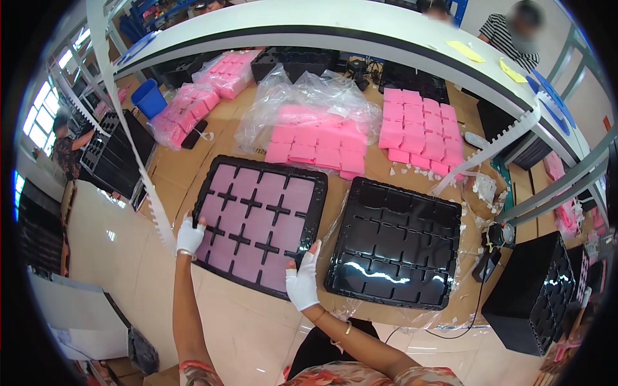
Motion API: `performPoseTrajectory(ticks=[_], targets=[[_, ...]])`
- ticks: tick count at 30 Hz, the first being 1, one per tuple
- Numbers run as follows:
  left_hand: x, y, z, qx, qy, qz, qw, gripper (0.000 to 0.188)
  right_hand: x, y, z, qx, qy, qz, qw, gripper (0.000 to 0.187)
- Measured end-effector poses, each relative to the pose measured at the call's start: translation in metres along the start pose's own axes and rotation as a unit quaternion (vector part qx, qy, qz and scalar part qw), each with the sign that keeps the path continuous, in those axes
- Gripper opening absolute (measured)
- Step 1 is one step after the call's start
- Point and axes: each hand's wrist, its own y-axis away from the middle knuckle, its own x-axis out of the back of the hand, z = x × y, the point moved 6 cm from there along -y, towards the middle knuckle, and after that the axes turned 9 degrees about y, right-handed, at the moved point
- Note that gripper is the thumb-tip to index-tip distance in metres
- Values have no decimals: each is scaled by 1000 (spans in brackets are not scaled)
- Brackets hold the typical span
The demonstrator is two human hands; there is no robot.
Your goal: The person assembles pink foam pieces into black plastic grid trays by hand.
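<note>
A black plastic tray (319,193) with pink foam pieces (257,212) in its cells lies tilted a little at the table's front edge. Black cross-shaped ribs stand up between the foam pieces. My left hand (190,237), in a white glove with bare fingertips, grips the tray's left rim. My right hand (302,283), gloved the same way, holds the rim at the lower right corner. The fingers under the rim are hidden on both sides. To the right, a second black tray (394,241) lies flat, glossy and without pink foam.
Pink foam stacks (315,143) lie behind the trays, partly under clear plastic wrap (283,96); another foam stack (421,128) sits at right. A blue bin (149,98) stands back left. Stacked black trays (531,293) stand right. A white raised shelf (309,19) spans the back. Other people are beyond.
</note>
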Motion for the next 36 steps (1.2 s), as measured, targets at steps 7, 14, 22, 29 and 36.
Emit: performPoseTrajectory(ticks=[7, 14, 22, 29, 36], targets=[[1, -7, 21, -45, -66, -20, 997, 69, 6, -24, -8, 13, -4, 23, 1000, 79], [-21, 101, 100, -243, 105, 61, 962, 58, 33, -9, -24, 113, 24, 8, 993, 75], [125, 156, 161, -180, 317, 280, 888, 37, 37, -21, -74, 122, -173, -204, 956, 80], [6, 161, 184, -148, 461, -237, 842, 44, -3, -1, -86, 95, -143, -401, 900, 87], [-21, 198, 205, -77, 580, -102, 805, 19, 41, 41, -22, -74, -342, -390, 852, 53]])
